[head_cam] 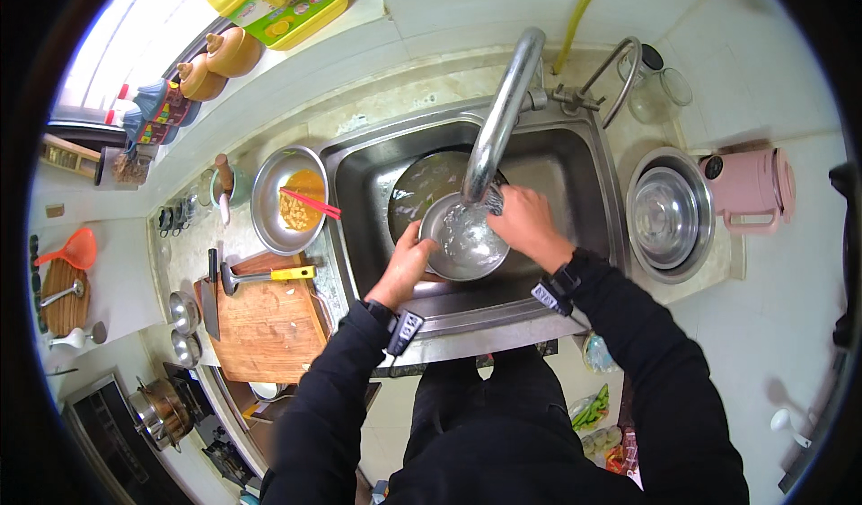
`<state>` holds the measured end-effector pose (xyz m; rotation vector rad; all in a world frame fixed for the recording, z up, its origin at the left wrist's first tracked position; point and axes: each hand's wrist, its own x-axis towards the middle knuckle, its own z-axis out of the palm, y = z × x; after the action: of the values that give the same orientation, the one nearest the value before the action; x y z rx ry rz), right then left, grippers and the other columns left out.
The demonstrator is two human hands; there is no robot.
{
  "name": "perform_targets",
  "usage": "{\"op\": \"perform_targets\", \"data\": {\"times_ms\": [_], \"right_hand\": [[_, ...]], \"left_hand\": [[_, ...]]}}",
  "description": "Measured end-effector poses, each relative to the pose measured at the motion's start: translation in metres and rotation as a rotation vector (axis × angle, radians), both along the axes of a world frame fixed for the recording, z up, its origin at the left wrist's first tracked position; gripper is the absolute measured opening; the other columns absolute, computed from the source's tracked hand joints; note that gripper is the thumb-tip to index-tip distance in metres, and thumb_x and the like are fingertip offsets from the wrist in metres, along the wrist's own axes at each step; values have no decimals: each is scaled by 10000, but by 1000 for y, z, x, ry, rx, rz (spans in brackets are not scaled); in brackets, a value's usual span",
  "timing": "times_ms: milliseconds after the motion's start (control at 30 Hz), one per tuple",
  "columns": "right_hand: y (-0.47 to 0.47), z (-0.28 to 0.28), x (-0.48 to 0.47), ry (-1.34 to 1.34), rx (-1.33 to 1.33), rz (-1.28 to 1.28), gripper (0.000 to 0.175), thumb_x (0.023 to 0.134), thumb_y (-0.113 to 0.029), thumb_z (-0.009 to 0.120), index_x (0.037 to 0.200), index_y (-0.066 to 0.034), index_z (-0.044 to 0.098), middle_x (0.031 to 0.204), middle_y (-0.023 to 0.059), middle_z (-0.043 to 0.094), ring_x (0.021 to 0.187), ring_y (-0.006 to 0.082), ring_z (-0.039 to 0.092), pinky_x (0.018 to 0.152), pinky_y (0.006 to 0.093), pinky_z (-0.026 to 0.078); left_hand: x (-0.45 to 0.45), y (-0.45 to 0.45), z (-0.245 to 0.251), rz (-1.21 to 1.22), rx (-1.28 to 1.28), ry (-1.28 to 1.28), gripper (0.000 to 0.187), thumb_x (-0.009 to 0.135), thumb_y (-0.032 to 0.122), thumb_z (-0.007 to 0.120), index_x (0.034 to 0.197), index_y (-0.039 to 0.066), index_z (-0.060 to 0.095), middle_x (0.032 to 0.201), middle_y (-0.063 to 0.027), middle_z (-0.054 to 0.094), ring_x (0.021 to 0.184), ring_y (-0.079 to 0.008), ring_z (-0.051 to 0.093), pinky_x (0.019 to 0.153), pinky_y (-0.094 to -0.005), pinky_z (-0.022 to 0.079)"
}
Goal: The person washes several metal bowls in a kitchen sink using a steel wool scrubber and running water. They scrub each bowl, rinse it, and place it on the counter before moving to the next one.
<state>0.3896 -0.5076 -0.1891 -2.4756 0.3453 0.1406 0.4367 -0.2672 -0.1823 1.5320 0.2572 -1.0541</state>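
Under the spout of the chrome faucet [506,101], a small stainless steel bowl [465,262] is tilted, with water splashing inside it. My left hand [407,262] grips the bowl's left rim, thumb over the edge. At the opposite rim, my right hand [528,225] is closed around a grey scourer [494,200] that looks like steel wool; the fingers partly hide it. Below the bowl, a larger round vessel [417,175] of cloudy water stands in the stainless steel sink [572,168]; the small bowl and my hands cover part of it.
Left of the sink, a metal bowl [266,195] holds orange-yellow food and red chopsticks [313,203]. A wooden cutting board [269,330] carries a cleaver [211,303] and a yellow-handled ladle [269,274]. Nested basins [636,262] and a pink electric kettle [747,182] stand right.
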Motion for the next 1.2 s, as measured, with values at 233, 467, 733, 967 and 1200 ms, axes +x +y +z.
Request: {"op": "perform_targets", "data": {"times_ms": [233, 467, 733, 967, 1200], "right_hand": [[-2, 10, 25, -183, -2, 37, 339, 789, -271, 804, 963, -2, 693, 1002, 226, 719, 922, 453, 700, 816, 525, 576], [56, -44, -32, 164, 621, -693, 352, 773, -248, 793, 909, 75, 761, 822, 144, 771, 778, 242, 741, 708, 404, 549], [1, -14, 6, -60, 45, -198, 334, 774, -292, 749, 898, 17, 722, 904, 250, 737, 870, 478, 700, 788, 540, 561], [9, -13, 1, -199, 45, -253, 362, 791, -314, 755, 899, 28, 705, 936, 259, 728, 877, 475, 697, 797, 547, 553], [56, -59, -44, 261, 664, -849, 487, 738, -347, 758, 919, 104, 746, 963, 335, 732, 956, 476, 731, 863, 491, 574]], "left_hand": [[-7, -11, 0, 34, -135, 34, 607, 943, -81, 365, 1531, 66, 382, 1409, -214, 558, 1205, -414, 660, 827, -545, 678], [-55, -38, -13, 547, -311, 119, 531, 977, -76, 360, 1489, 60, 393, 1439, -194, 533, 1222, -394, 642, 948, -532, 645], [-21, -16, -7, 181, 9, 46, 391, 1037, 150, 508, 1410, 39, 471, 1331, -151, 597, 1106, -355, 688, 759, -458, 667], [-19, -14, -13, 205, -111, 42, 534, 975, -55, 325, 1502, 10, 386, 1396, -239, 561, 1131, -447, 681, 763, -516, 690], [-74, -38, -22, 515, -347, 217, 463, 984, -66, 395, 1443, -29, 450, 1405, -215, 575, 1247, -393, 631, 987, -526, 613]]}}
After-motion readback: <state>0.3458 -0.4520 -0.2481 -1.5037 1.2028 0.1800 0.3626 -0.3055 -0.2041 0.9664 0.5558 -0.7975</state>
